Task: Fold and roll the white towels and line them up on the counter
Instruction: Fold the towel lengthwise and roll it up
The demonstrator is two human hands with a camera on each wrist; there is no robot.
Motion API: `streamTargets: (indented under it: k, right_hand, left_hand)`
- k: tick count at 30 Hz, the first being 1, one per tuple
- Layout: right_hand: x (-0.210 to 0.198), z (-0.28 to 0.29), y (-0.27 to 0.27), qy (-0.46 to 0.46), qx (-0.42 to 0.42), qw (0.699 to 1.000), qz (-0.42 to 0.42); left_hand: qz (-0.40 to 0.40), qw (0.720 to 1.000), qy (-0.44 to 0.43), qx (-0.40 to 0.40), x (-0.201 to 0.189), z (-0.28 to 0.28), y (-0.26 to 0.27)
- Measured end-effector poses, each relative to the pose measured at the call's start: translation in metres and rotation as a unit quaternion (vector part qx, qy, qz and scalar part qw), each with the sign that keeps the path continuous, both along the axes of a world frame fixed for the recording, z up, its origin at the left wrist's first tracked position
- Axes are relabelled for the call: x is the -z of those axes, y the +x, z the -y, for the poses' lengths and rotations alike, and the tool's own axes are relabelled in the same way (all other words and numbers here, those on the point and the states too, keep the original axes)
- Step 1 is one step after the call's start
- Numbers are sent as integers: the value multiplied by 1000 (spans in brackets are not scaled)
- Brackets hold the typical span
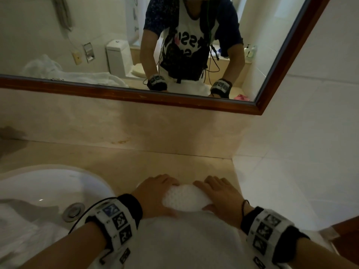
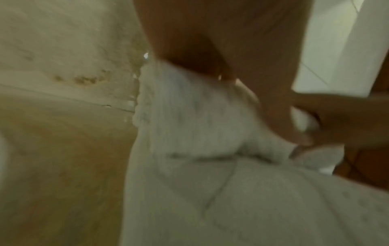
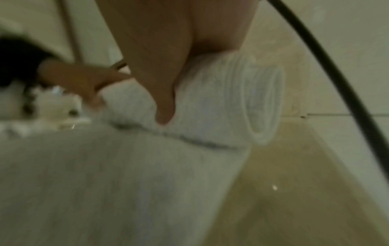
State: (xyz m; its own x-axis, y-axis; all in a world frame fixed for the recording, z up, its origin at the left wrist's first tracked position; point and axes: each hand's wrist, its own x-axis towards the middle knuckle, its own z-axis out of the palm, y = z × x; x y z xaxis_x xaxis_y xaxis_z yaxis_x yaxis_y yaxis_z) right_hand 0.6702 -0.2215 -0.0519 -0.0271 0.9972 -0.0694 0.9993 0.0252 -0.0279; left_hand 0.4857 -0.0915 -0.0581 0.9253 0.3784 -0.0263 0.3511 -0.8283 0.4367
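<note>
A white towel (image 1: pixel 184 241) lies flat on the beige counter (image 1: pixel 136 162), and its far end is wound into a roll (image 1: pixel 186 199). My left hand (image 1: pixel 155 195) grips the roll's left part, fingers curled over the top and thumb on the near side. My right hand (image 1: pixel 219 197) grips the right part the same way. In the right wrist view the roll (image 3: pixel 221 103) shows its spiral end, with my right hand (image 3: pixel 168 66) over it. In the left wrist view the roll (image 2: pixel 189 124) sits under my left hand (image 2: pixel 189 41).
A white sink basin (image 1: pixel 38 191) with a metal drain (image 1: pixel 73 211) is on the left, and another white towel (image 1: pixel 19 235) drapes over its near side. A wood-framed mirror (image 1: pixel 258 108) hangs above the backsplash. The tiled wall (image 1: pixel 291 171) closes off the right.
</note>
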Motion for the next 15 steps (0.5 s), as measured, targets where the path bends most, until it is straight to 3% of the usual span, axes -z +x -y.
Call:
streamTargets:
  k: [2,4,7,9,10,12,15]
  right_hand:
    - [16,12,-10,58,-10,997,42]
    - [20,22,-16,41,-9,998,37]
    - [3,21,-14,-49,19,997,-49]
    - [-14,9,-6,-167,59,966,-187]
    - [-21,2,-3,-211,76,950,-215]
    - [-23,-7,-1,-211,83,953,-202]
    - [-13,-12,-6,-119,49,987,-99]
  left_hand:
    - [-130,984,-112,-44,-10,2,-5]
    - [-160,983,-73,-54,-9,2,-7]
    - [-99,992,-9,-71,-4,8,-3]
    - [-12,994,104,-39,2,11,0]
    - [10,989,148,-13,5,14,0]
    - [54,979,196,8,14,16,2]
    - [44,991,123,-7,5,10,6]
